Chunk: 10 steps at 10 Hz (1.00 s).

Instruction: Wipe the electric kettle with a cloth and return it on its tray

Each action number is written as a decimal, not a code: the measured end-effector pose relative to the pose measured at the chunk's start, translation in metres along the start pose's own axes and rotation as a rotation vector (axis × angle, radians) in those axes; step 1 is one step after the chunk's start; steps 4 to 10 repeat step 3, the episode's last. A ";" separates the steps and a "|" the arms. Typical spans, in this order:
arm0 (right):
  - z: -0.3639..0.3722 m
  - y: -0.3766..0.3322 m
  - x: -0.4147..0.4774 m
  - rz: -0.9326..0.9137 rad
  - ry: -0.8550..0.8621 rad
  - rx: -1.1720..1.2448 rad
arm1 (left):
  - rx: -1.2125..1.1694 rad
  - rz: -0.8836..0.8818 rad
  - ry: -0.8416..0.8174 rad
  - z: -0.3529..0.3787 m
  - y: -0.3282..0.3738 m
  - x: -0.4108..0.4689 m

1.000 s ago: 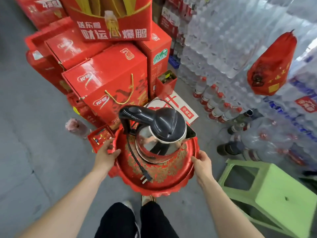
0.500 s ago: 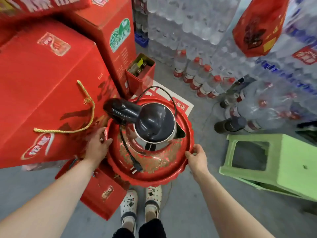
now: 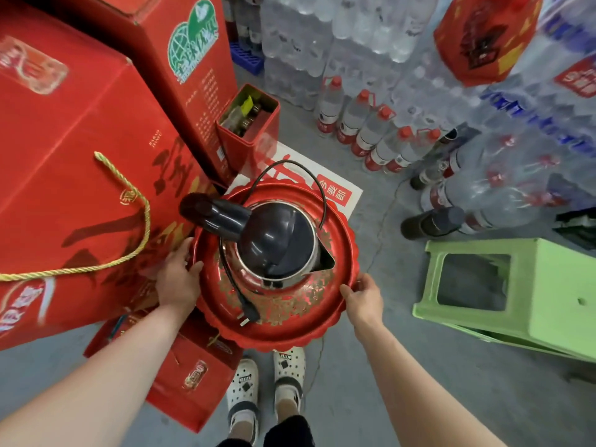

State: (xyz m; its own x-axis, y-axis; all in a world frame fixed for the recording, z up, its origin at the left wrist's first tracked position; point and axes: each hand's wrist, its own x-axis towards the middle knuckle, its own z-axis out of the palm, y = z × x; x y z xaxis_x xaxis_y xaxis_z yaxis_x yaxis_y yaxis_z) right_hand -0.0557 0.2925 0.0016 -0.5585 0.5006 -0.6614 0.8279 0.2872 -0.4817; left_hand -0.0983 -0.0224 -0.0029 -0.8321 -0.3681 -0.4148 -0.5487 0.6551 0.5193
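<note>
The electric kettle is sitting at the centre of the frame on the round red tray, which the left hand and right hand are gripping by opposite rims. The power cord is lying loose (plug near the rim). Any tilt risks sliding the kettle off; no cloth is showing.

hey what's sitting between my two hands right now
In the head view, the red tray spans from the left hand to the right hand, carrying the electric kettle and its loose power cord.
</note>
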 end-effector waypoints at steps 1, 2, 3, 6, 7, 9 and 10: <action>-0.005 -0.006 0.001 -0.005 -0.014 -0.033 | -0.009 0.001 -0.030 -0.004 0.004 -0.001; -0.013 -0.014 -0.003 -0.011 -0.066 -0.065 | -0.108 0.003 -0.076 -0.012 0.011 -0.010; -0.031 -0.025 -0.011 -0.014 -0.003 -0.013 | -0.126 -0.056 -0.135 -0.024 0.015 -0.025; -0.031 -0.025 -0.011 -0.014 -0.003 -0.013 | -0.126 -0.056 -0.135 -0.024 0.015 -0.025; -0.031 -0.025 -0.011 -0.014 -0.003 -0.013 | -0.126 -0.056 -0.135 -0.024 0.015 -0.025; -0.031 -0.025 -0.011 -0.014 -0.003 -0.013 | -0.126 -0.056 -0.135 -0.024 0.015 -0.025; -0.031 -0.025 -0.011 -0.014 -0.003 -0.013 | -0.126 -0.056 -0.135 -0.024 0.015 -0.025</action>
